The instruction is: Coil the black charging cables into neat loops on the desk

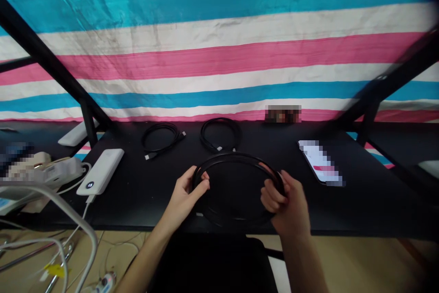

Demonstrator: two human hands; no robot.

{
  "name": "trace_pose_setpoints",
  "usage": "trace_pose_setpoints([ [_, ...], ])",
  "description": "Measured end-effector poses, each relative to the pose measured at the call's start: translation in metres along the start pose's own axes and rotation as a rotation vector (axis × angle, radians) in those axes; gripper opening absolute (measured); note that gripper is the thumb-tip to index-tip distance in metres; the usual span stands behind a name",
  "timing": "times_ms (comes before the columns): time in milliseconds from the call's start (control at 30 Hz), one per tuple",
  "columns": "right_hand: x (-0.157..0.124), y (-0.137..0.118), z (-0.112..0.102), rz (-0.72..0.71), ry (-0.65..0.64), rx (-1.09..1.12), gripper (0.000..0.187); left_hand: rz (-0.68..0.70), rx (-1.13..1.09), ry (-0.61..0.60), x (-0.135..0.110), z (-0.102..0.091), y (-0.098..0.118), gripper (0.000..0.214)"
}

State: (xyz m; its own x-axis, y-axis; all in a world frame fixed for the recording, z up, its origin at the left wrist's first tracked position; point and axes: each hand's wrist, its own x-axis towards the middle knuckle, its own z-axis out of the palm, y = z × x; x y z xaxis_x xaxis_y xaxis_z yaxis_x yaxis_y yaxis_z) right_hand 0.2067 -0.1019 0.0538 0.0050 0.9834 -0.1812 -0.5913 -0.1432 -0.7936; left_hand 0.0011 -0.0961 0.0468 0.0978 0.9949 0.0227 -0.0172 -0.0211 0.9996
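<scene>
A thick black cable (236, 157), wound into a large loop, is held between my two hands above the front of the black table. My left hand (189, 192) is closed round the loop's left side, thumb on the inner side. On the opposite side, my right hand (287, 201) wraps its fingers round the coil. Just beyond it lies a second coiled black cable (202, 134) with light metal ends. Further left rests another coiled black cable (146, 136), its two silver plugs showing. The lower part of the held loop blends into the dark tabletop.
On the black table (144, 206), a white power bank (102, 172) with a plugged-in cord lies left and a phone (318, 162) right. White power strips (63, 172) and cords crowd the far left. Black slanted bars (55, 62) flank the striped sheet (219, 62) behind.
</scene>
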Motion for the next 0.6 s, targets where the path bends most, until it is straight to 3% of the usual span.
trace_pose_setpoints([
  [67,-0.001,0.000,-0.002,-0.026,-0.018,0.016,0.040,0.027,0.062,-0.005,-0.002,-0.003,-0.001,0.019],
  [333,-0.002,0.011,0.013,-0.143,0.097,-0.178,0.040,0.158,0.258,0.061,-0.013,-0.025,-0.006,0.013],
  [600,0.004,0.032,0.036,-0.182,0.142,-0.373,0.023,0.202,0.270,0.152,-0.024,-0.039,-0.009,0.022],
])
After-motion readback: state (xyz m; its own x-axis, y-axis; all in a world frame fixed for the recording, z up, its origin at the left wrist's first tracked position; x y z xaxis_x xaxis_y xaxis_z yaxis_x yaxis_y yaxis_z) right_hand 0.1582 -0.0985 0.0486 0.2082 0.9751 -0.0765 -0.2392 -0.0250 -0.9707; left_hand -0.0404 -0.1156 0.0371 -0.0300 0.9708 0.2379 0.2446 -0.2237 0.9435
